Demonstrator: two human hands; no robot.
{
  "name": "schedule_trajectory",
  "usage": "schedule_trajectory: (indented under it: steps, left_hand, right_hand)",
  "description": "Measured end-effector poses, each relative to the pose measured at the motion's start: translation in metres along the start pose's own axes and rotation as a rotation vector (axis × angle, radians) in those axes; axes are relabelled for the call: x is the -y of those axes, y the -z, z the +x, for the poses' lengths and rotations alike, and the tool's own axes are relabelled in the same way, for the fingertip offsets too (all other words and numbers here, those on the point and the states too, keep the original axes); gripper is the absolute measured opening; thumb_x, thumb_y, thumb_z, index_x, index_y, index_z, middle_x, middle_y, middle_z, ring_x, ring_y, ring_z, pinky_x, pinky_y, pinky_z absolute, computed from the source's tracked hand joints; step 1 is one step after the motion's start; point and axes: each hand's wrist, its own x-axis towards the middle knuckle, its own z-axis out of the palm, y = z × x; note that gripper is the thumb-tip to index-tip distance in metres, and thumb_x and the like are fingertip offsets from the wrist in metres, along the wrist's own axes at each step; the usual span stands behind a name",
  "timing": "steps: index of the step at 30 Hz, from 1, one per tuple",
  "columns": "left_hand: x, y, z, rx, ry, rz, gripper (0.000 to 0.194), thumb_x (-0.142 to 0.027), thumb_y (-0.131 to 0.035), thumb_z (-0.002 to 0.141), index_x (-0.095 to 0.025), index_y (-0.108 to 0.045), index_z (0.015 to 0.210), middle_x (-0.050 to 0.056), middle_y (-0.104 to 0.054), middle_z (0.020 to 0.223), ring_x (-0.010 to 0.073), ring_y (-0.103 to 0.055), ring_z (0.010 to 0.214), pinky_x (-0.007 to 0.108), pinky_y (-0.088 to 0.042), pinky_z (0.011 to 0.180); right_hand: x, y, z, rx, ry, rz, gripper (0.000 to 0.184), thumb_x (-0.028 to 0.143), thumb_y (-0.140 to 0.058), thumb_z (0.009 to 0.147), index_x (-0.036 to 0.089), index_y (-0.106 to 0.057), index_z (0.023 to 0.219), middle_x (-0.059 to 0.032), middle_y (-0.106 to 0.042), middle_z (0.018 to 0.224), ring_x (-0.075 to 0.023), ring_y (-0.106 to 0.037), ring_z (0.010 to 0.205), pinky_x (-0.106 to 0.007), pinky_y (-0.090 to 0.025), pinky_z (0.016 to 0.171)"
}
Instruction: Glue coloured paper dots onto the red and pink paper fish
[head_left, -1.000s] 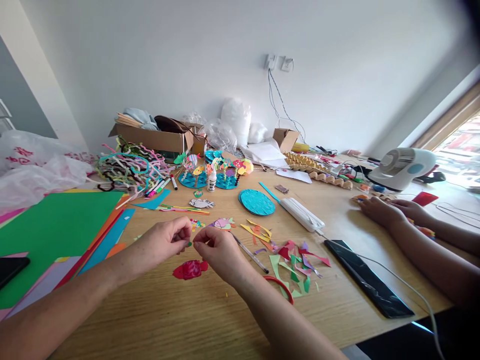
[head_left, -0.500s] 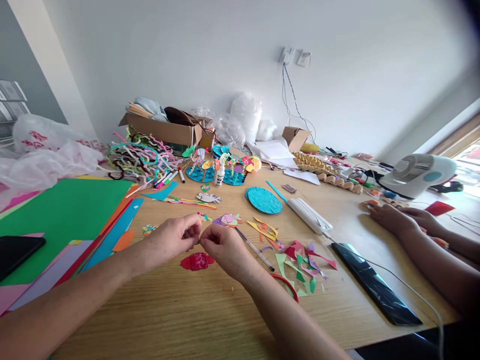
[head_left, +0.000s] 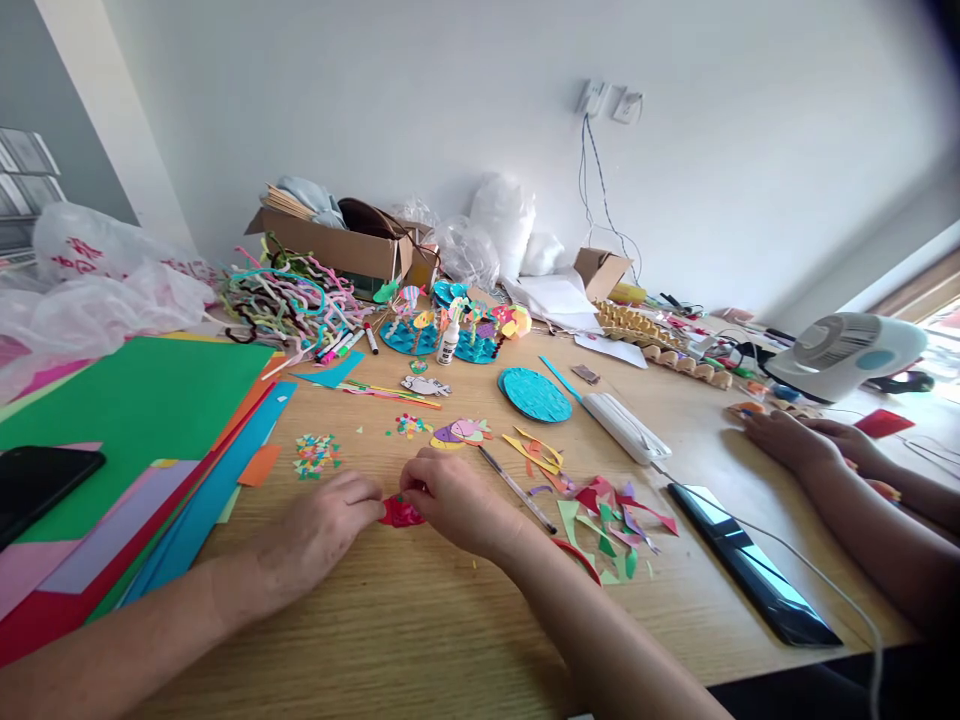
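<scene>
A red paper fish (head_left: 403,513) lies on the wooden table between my hands, partly covered by them. My left hand (head_left: 330,525) rests low at its left end, fingers together and the tips holding that edge. Over the fish's right part, my right hand (head_left: 457,500) is closed in a pinch; what is between its fingertips is too small to make out. Small coloured paper bits lie in one pile (head_left: 316,455) beyond my left hand and another pile (head_left: 411,425) farther ahead. Purple and pink paper fish (head_left: 466,431) lie just past my right hand.
Right of my right hand are a pen (head_left: 517,488), paper scraps (head_left: 615,520) and red-handled scissors (head_left: 579,560). Blue discs (head_left: 534,394), a glue bottle (head_left: 448,343) and a power strip (head_left: 626,428) stand farther off. Coloured sheets (head_left: 142,400) lie left. Another person's hands (head_left: 795,440) are at right.
My hands have come down from above the fish onto it and moved slightly apart. My left hand has lowered to the fish's left end; the right pinch is now over the fish.
</scene>
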Motion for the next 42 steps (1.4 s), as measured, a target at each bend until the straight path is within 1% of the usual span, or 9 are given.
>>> schedule_trajectory:
  steps: [2, 5, 8, 10, 16, 25, 33, 38, 42]
  left_hand:
    - [0.0, -0.007, -0.005, -0.049, -0.041, 0.005, 0.036, -0.001, -0.031, 0.085, -0.019, -0.062, 0.092, 0.003, -0.062, 0.091, 0.0178, -0.055, 0.087, 0.029, -0.049, 0.076]
    - [0.002, -0.012, -0.009, -0.092, -0.079, 0.029, 0.037, 0.0, -0.029, 0.085, -0.017, -0.061, 0.093, 0.005, -0.063, 0.092, 0.019, -0.056, 0.086, 0.031, -0.05, 0.075]
    - [0.003, -0.014, -0.01, -0.109, -0.089, 0.063, 0.038, 0.001, -0.03, 0.084, -0.016, -0.06, 0.097, 0.005, -0.063, 0.092, 0.0197, -0.057, 0.085, 0.032, -0.051, 0.075]
    - [0.003, -0.014, -0.01, -0.101, -0.088, 0.07, 0.037, 0.001, -0.031, 0.083, -0.016, -0.06, 0.099, 0.005, -0.063, 0.093, 0.02, -0.057, 0.085, 0.033, -0.052, 0.076]
    - [0.004, -0.016, -0.01, -0.073, -0.074, 0.06, 0.038, 0.001, -0.032, 0.082, -0.018, -0.06, 0.099, 0.004, -0.063, 0.094, 0.0203, -0.057, 0.087, 0.034, -0.051, 0.078]
    - [0.003, -0.015, -0.01, -0.072, -0.059, 0.028, 0.04, 0.001, -0.029, 0.083, -0.019, -0.061, 0.097, 0.004, -0.064, 0.092, 0.0202, -0.057, 0.084, 0.035, -0.051, 0.075]
    - [0.003, -0.016, -0.01, -0.088, -0.063, 0.035, 0.039, 0.0, -0.031, 0.081, -0.019, -0.061, 0.098, 0.004, -0.064, 0.092, 0.0219, -0.057, 0.084, 0.035, -0.051, 0.075]
    - [0.005, -0.018, -0.01, -0.068, -0.063, 0.059, 0.04, 0.0, -0.03, 0.083, -0.02, -0.061, 0.098, 0.004, -0.064, 0.091, 0.0214, -0.057, 0.084, 0.035, -0.05, 0.076]
    - [0.004, -0.017, -0.01, -0.055, -0.069, 0.069, 0.038, 0.0, -0.03, 0.083, -0.018, -0.06, 0.098, 0.003, -0.063, 0.091, 0.0209, -0.057, 0.083, 0.034, -0.05, 0.075]
  right_hand:
    - [0.004, 0.0, 0.003, 0.042, -0.017, -0.079, 0.012, 0.011, -0.052, 0.078, 0.015, -0.064, 0.075, -0.0033, -0.059, 0.082, -0.0114, -0.051, 0.073, -0.02, -0.035, 0.063]
    - [0.01, 0.002, 0.006, 0.12, -0.045, -0.162, 0.014, 0.014, -0.051, 0.08, 0.015, -0.065, 0.08, -0.005, -0.061, 0.09, -0.0127, -0.053, 0.079, -0.021, -0.035, 0.065]
    - [0.014, 0.003, 0.009, 0.183, -0.061, -0.217, 0.015, 0.015, -0.05, 0.081, 0.016, -0.065, 0.083, -0.0054, -0.062, 0.092, -0.0135, -0.054, 0.081, -0.021, -0.035, 0.065]
    - [0.015, 0.003, 0.011, 0.202, -0.065, -0.245, 0.015, 0.016, -0.05, 0.081, 0.016, -0.065, 0.083, -0.0055, -0.063, 0.092, -0.0138, -0.055, 0.08, -0.021, -0.035, 0.064]
    - [0.016, 0.002, 0.013, 0.225, -0.065, -0.298, 0.017, 0.018, -0.049, 0.081, 0.017, -0.066, 0.083, -0.0055, -0.064, 0.09, -0.0149, -0.057, 0.079, -0.023, -0.034, 0.06]
    - [0.015, -0.001, 0.015, 0.228, -0.032, -0.364, 0.019, 0.02, -0.048, 0.082, 0.016, -0.067, 0.085, -0.0072, -0.065, 0.091, -0.0169, -0.059, 0.081, -0.024, -0.034, 0.06]
    - [0.013, -0.002, 0.016, 0.221, -0.026, -0.396, 0.02, 0.018, -0.048, 0.082, 0.016, -0.067, 0.086, -0.0077, -0.065, 0.091, -0.0171, -0.06, 0.079, -0.024, -0.036, 0.059]
    - [0.012, -0.004, 0.017, 0.212, 0.002, -0.456, 0.022, 0.018, -0.046, 0.082, 0.015, -0.067, 0.087, -0.0089, -0.065, 0.09, -0.0178, -0.061, 0.078, -0.025, -0.038, 0.059]
    - [0.013, -0.004, 0.017, 0.197, -0.002, -0.475, 0.023, 0.019, -0.045, 0.083, 0.014, -0.068, 0.086, -0.0089, -0.066, 0.089, -0.0183, -0.061, 0.077, -0.025, -0.038, 0.058]
